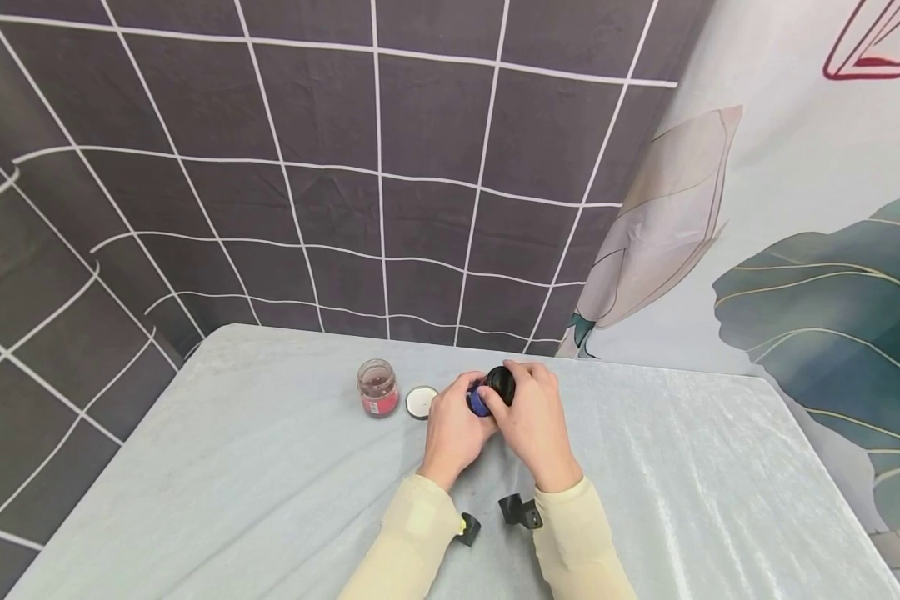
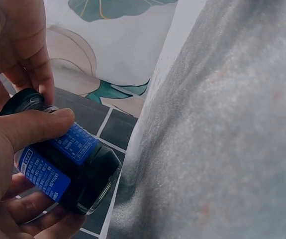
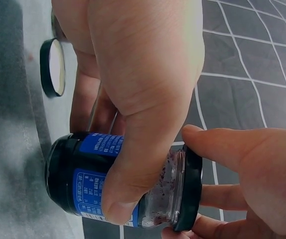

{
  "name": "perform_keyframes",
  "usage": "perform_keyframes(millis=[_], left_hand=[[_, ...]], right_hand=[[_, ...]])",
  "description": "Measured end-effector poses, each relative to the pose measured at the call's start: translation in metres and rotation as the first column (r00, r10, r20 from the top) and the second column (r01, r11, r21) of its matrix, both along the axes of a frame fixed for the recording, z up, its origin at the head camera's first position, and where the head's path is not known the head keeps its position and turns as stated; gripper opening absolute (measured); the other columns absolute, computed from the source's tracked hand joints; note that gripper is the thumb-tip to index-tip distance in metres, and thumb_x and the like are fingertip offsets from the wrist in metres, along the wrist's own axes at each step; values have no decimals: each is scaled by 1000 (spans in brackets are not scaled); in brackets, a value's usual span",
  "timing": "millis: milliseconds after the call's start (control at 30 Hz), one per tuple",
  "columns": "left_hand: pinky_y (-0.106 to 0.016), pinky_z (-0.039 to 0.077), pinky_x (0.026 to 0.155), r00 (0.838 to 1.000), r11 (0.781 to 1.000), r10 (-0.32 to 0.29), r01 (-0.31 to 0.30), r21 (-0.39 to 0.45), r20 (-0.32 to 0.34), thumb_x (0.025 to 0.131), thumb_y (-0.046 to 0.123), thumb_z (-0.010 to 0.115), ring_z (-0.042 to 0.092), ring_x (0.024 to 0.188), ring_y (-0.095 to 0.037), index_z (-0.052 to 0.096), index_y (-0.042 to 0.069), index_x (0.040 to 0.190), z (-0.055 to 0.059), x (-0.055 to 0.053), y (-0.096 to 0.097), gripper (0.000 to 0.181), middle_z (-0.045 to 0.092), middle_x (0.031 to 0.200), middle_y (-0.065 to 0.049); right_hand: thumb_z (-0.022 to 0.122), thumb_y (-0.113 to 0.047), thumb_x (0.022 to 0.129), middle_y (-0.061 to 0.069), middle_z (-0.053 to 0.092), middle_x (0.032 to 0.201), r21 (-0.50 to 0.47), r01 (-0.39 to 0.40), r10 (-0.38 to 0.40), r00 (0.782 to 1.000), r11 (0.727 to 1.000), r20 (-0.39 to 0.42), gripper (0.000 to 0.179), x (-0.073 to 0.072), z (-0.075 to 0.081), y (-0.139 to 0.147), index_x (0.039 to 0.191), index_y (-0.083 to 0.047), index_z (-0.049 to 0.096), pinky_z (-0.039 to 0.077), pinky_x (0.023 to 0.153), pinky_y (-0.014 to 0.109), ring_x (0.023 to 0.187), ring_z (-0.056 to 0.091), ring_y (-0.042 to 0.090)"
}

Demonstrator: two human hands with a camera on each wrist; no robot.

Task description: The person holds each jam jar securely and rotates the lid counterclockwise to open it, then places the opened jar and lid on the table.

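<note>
My left hand grips the body of a dark jar with a blue label, thumb across the label in the left wrist view. The fingers and thumb of my right hand are curled round the edge of its black lid. In the right wrist view the jar lies tilted on its side. Its lid sits at the mouth, and clear glass with dark specks shows between lid and label.
Left of my hands stands an uncovered glass jar with a red label, dark residue inside. Between it and my left hand lies a loose lid, white inside up. A pale cloth covers the table, and a dark gridded curtain hangs behind.
</note>
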State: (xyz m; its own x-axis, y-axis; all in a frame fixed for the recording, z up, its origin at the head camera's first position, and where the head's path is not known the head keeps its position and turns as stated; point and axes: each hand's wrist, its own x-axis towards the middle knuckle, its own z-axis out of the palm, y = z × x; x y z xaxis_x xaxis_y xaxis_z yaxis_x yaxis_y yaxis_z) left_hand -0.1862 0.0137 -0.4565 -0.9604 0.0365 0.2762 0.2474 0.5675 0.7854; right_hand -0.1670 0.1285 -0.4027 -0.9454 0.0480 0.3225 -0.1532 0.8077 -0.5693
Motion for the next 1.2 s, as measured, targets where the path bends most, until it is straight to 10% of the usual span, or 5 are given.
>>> perform_keyframes(millis=[1200], left_hand=[[-42,54,89,1000,1000,-3,3,2,17,78,25,82,68,104,-29,68,12,121,1,0,-2,47,73,114,-7]], right_hand=[[77,-22,88,28,61,117,29,-33,34,999,999,-4,50,0,1,1,124,11,64,47,92,53,110,54,46]])
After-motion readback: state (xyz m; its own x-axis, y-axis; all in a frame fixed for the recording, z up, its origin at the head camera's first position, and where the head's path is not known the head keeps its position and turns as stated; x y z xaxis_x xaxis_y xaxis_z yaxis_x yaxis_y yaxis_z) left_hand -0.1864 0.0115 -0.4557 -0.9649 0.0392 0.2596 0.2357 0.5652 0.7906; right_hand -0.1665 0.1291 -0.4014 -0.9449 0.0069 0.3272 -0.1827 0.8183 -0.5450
